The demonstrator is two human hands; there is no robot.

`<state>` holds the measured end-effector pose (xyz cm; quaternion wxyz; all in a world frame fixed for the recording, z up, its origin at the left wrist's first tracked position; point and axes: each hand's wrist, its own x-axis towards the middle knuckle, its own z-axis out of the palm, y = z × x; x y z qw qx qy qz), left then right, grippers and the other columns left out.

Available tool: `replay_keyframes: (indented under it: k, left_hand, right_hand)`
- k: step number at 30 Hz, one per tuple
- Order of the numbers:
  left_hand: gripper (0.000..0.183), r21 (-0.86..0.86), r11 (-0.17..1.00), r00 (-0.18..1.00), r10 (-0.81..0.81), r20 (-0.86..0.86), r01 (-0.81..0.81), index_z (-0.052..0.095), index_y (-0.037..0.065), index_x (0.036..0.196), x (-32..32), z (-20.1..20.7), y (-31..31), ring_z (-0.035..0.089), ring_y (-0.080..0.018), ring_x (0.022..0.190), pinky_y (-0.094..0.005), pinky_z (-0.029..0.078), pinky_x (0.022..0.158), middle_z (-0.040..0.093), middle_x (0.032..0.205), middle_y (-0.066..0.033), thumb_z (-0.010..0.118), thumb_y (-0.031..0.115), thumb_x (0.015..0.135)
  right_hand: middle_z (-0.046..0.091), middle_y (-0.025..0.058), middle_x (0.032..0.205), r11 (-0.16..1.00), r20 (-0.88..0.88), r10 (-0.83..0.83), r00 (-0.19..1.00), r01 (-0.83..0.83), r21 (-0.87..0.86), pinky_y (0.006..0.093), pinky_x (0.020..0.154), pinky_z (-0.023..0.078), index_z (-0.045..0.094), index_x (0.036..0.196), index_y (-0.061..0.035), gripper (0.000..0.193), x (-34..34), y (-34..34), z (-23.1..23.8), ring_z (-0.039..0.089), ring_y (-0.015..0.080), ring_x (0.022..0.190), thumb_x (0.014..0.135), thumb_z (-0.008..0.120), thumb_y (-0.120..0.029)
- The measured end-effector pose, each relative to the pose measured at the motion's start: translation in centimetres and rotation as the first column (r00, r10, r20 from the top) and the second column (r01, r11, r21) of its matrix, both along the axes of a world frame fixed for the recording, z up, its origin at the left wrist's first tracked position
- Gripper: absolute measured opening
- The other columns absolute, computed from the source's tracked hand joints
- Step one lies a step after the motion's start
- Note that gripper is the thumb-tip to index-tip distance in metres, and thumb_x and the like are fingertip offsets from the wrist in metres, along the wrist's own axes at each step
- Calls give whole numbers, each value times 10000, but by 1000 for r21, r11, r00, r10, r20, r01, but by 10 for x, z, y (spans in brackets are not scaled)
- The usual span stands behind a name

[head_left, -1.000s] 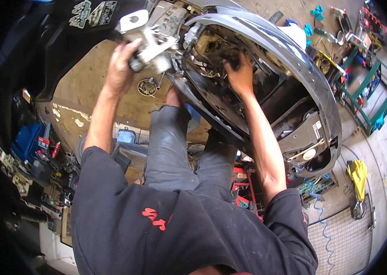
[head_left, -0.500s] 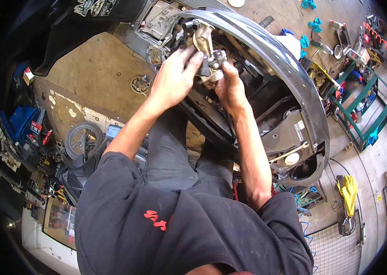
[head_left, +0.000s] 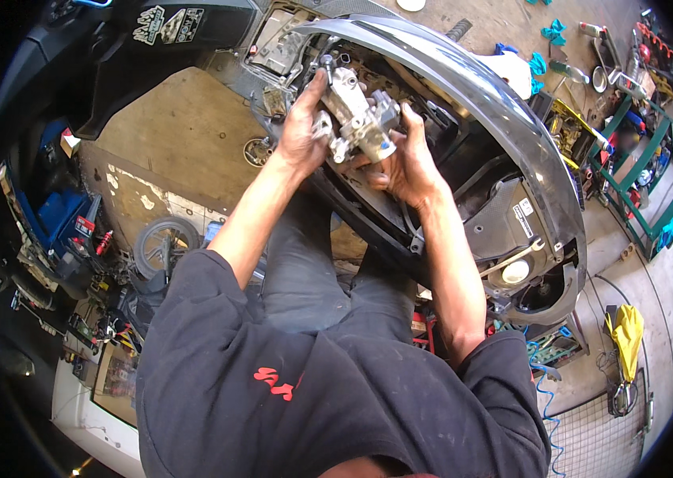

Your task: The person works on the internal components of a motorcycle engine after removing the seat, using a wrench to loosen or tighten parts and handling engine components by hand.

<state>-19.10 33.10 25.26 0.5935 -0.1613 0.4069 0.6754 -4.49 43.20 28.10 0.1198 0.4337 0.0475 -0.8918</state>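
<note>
1. Firstly, wheel, dark (head_left: 166,245): found at far left, among assorted parts.
2. Ring-shaped metal piece (head_left: 257,151): laid on the floor, near the left forearm.
3. Left hand (head_left: 302,131): fingers closed on the near-left side of the metal assembly, thumb pointed upward along it.
4. Metal assembly, silver-grey, with stubs and fittings (head_left: 356,111): held tilted between both hands, above the open shell. Its weight is judged uneven, so it is best borne by both palms, with pressure put on the solid casting rather than on the stubs.
5. Right hand (head_left: 412,163): fingers curled under the lower right end, gripping it; whether the thumb presses the metal cannot be told.
6. Body shell, dark grey, open (head_left: 528,131): its rim should be cleared whenever the assembly is turned.
7. Wrench (head_left: 524,253): laid on the shell beside a white round cap (head_left: 515,272); it should be left unbumped by the right forearm.
</note>
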Motion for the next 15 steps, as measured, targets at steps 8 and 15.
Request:
replay_keyframes:
  k: [8, 15]
  left_hand:
    - [290, -111, 956, 947, 245, -206, -271, 543, 78, 1150, -4, -15, -13, 655, -163, 906, -329, 533, 820, 656, 998, -45, 598, 284, 953]
    - [547, 34, 943, 872, -293, -392, 332, 406, 48, 1381, -11, 10, -3, 453, -172, 1255, -352, 337, 1077, 517, 1327, -85, 603, 328, 954]
  right_hand:
    - [537, 191, 1283, 723, 137, 193, 972, -235, 650, 371, 874, 512, 339, 1433, -34, 813, 6, 1, -32, 587, 250, 1086, 902, 518, -623]
    - [538, 139, 1276, 811, -3, -109, 994, 90, 579, 361, 1011, 423, 298, 1458, -101, 873, 14, -17, -28, 526, 238, 1168, 747, 788, -231]
